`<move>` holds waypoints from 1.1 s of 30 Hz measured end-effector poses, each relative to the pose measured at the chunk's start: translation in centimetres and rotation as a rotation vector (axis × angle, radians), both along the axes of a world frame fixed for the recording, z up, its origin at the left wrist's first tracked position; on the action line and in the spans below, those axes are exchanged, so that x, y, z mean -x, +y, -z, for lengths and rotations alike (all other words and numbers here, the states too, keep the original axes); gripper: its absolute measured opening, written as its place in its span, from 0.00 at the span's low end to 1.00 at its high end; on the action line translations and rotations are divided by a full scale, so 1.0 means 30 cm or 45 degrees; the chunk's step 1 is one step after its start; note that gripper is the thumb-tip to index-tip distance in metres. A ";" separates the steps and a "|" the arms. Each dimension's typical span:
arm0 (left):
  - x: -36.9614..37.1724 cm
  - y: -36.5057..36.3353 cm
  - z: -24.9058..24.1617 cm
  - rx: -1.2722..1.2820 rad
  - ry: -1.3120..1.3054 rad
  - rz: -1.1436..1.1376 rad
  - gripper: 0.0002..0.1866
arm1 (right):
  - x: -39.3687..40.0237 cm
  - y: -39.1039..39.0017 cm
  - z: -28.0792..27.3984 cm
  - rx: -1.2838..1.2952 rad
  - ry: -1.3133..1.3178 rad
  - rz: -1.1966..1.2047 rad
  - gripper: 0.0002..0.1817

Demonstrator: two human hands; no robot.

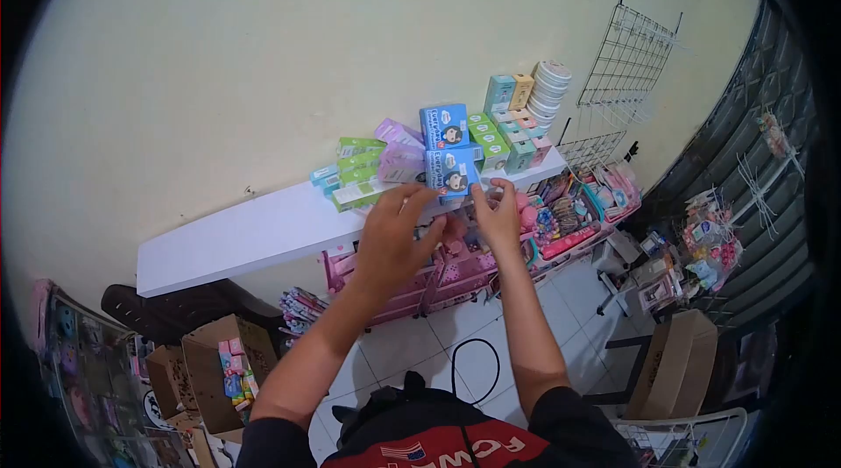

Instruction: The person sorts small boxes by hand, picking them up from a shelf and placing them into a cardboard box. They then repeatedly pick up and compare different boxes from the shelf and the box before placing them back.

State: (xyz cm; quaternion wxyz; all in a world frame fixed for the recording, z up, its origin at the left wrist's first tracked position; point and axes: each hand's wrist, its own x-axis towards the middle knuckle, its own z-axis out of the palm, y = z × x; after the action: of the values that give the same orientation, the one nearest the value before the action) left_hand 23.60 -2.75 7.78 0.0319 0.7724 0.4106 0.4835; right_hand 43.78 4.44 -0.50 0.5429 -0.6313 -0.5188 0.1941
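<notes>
A blue box printed "Everyday" [451, 172] stands at the front edge of the white wall shelf [236, 244]. A matching blue box [444, 127] is right behind it. My left hand [399, 231] is in front of the shelf, fingers apart and curved, at the lower left of the front box; it holds nothing. My right hand [498, 218] is at that box's lower right corner, thumb and fingers apart, the thumb close to or touching the corner. Purple packs [403, 161] and green packs [357, 172] lean at the left. Green boxes [491, 151] stand at the right.
Farther right on the shelf are small pastel boxes [519, 151] and a stack of white round tubs [550, 91]. Pink baskets of goods [569, 244] sit below. A wire rack [631, 56] hangs on the wall. Open cardboard boxes [210, 367] are at the lower left.
</notes>
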 end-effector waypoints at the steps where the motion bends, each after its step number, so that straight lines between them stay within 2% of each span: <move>1: -0.018 0.044 -0.016 -0.010 0.068 -0.008 0.23 | -0.006 0.027 0.047 0.000 0.008 -0.001 0.28; 4: -0.062 0.167 -0.008 -0.027 0.234 -0.005 0.30 | -0.007 0.075 0.124 0.067 0.388 -0.042 0.20; 8: -0.111 0.263 0.017 -0.093 0.484 0.004 0.40 | 0.033 0.073 0.129 0.014 0.431 -0.001 0.14; 12: -0.136 0.290 0.023 -0.067 0.512 -0.023 0.43 | 0.047 0.080 0.138 -0.019 0.386 0.049 0.14; 14: -0.142 0.290 0.019 -0.030 0.500 -0.035 0.44 | 0.062 0.066 0.128 0.030 0.595 -0.007 0.19; 18: -0.128 0.299 0.019 -0.025 0.650 -0.093 0.46 | 0.083 0.031 0.083 0.057 0.690 -0.008 0.20; 24: -0.074 0.279 -0.039 -0.019 0.399 -0.040 0.47 | 0.107 -0.025 0.035 -0.108 0.542 0.092 0.18; 27: -0.040 0.219 -0.100 0.064 0.294 -0.156 0.47 | 0.103 -0.042 -0.002 -0.254 0.402 0.070 0.15; 29: -0.015 0.182 -0.121 0.100 0.214 -0.208 0.48 | 0.089 -0.037 -0.050 -0.311 0.142 -0.012 0.14; 30: -0.006 0.164 -0.127 0.100 0.211 -0.218 0.48 | 0.080 -0.024 -0.070 -0.312 0.141 -0.023 0.14; 32: 0.008 0.134 -0.130 0.170 0.143 -0.302 0.47 | 0.056 0.014 -0.110 -0.433 -0.449 -0.106 0.17; 33: 0.018 0.128 -0.129 0.170 0.137 -0.310 0.47 | 0.043 0.040 -0.124 -0.435 -0.452 -0.114 0.17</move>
State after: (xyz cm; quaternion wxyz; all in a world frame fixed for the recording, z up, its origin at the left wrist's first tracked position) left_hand 23.07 1.09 11.64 0.0022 0.7380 0.5335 0.4132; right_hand 42.48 5.64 3.21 0.5329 -0.5309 -0.6587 0.0135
